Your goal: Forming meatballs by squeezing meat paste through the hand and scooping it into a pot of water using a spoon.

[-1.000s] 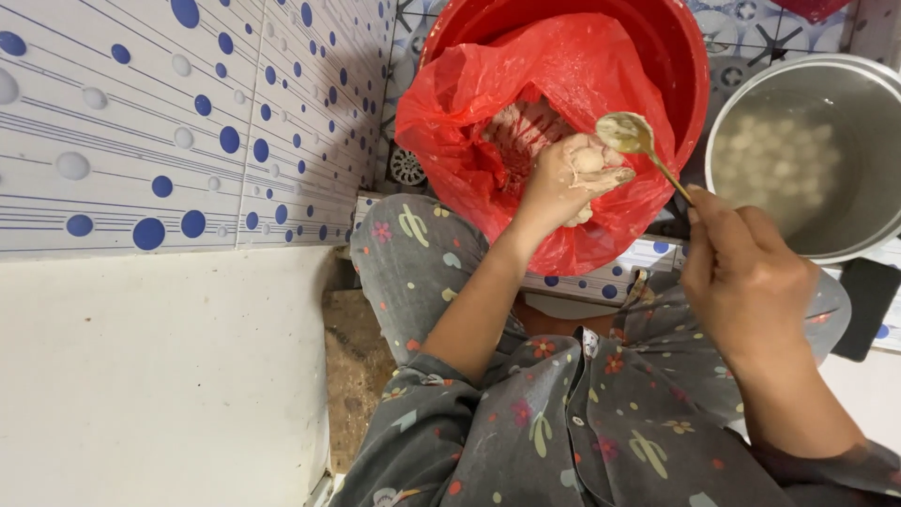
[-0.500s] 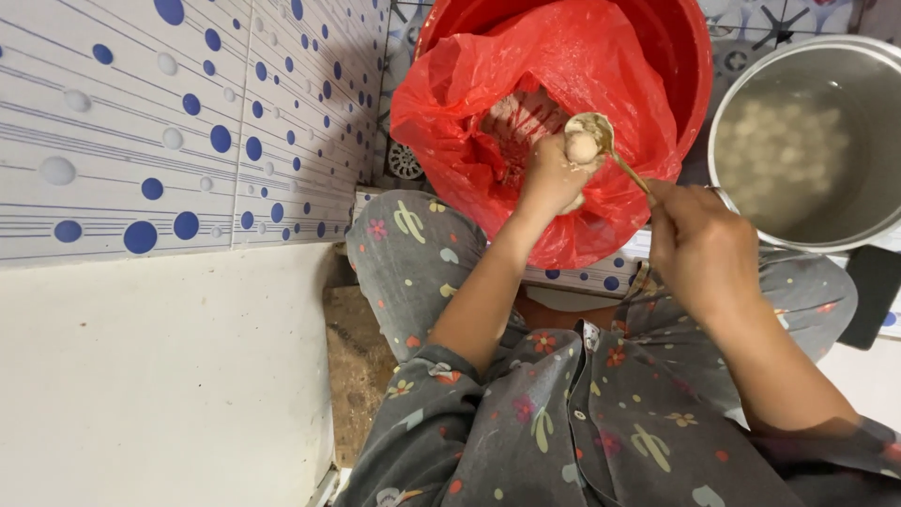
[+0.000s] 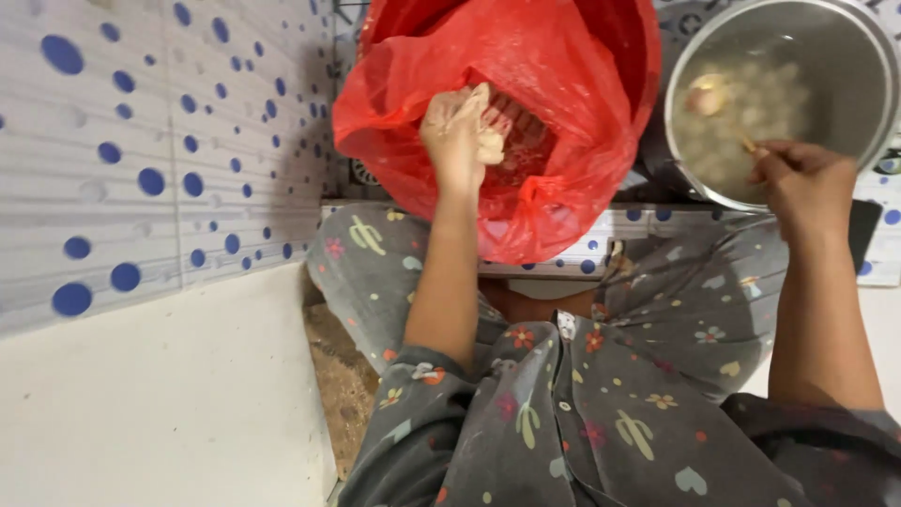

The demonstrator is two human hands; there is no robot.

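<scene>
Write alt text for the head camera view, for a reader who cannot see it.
Seen from above, a seated person's left hand reaches into a red bag lining a red tub, while the right hand holds a spoon over a metal pot of pale round pieces in liquid. A wall of white tiles with blue dots stands at the left.

White wall tiles with blue dots fill left side, faint ribbed lines across them. Below, plain cream surface, smooth, unmarked. Narrow strip of rough brown floor between cream surface and seated person's clothing. Patterned tile at far right edge, blue and dark motif. Light soft, even; mild shadow on tiles near centre.
</scene>
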